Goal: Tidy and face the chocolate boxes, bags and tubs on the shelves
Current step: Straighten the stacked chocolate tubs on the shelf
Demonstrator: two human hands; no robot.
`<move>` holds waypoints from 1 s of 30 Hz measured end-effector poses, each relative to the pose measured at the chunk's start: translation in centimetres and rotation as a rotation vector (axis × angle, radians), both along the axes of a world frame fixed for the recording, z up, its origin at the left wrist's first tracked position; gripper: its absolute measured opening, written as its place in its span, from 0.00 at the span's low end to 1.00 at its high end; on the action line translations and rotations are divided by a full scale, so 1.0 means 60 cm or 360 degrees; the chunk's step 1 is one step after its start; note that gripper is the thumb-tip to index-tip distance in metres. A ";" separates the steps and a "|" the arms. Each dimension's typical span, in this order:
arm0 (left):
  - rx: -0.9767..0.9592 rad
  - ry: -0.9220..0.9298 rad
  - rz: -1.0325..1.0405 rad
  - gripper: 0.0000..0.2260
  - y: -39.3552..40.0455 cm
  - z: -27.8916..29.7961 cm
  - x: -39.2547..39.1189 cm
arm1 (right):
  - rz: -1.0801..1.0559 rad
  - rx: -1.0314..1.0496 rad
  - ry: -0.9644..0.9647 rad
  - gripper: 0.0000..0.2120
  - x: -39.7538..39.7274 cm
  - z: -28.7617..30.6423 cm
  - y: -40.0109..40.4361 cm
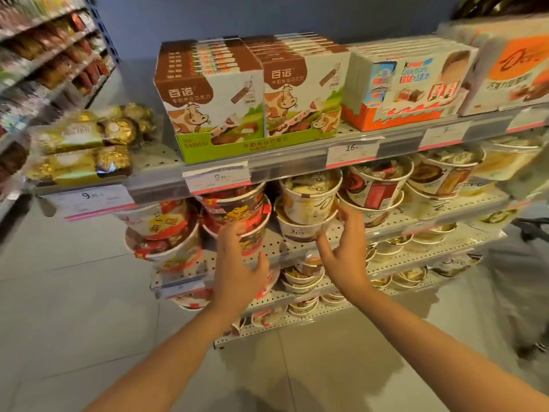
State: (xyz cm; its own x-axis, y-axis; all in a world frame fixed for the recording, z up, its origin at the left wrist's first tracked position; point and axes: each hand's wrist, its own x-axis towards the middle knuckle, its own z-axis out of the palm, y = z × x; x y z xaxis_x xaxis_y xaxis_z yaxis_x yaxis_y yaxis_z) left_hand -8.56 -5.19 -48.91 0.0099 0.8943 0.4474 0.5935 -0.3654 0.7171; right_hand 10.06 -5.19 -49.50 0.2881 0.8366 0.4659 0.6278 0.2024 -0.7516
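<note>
A red-and-yellow tub stack (237, 215) is standing upright on the second shelf (279, 242), with the left hand's fingers (234, 230) curling against its front. Just right of those fingers, two cream tubs (309, 203) are sitting nested, the upper one tilting slightly; the right hand's fingers (346, 214) are touching their right side, though how firmly is hard to tell. Beyond those fingers, more cream and red tubs (374, 185) are leaning in a row. Above the fingers, cow-printed boxes (214, 102) are facing forward, white-and-orange boxes (410, 84) beside them. Far left of the fingers, gold-wrapped chocolate packs (89, 144) are lying stacked.
</note>
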 end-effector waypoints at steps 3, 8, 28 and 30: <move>-0.0133 -0.0129 -0.0026 0.31 0.019 0.009 0.081 | -0.0187 -0.0009 0.0016 0.29 0.061 0.009 0.026; -0.0253 -0.0270 0.0260 0.49 0.062 -0.005 0.188 | -0.0407 -0.0028 0.0094 0.42 0.136 0.012 0.084; -0.0181 -0.0586 0.0468 0.48 0.158 -0.056 0.212 | -0.0038 -0.0104 0.0696 0.55 0.274 -0.045 0.170; -0.0258 -0.0617 0.0394 0.45 0.160 -0.055 0.199 | 0.0117 -0.0174 0.0643 0.50 0.292 -0.042 0.170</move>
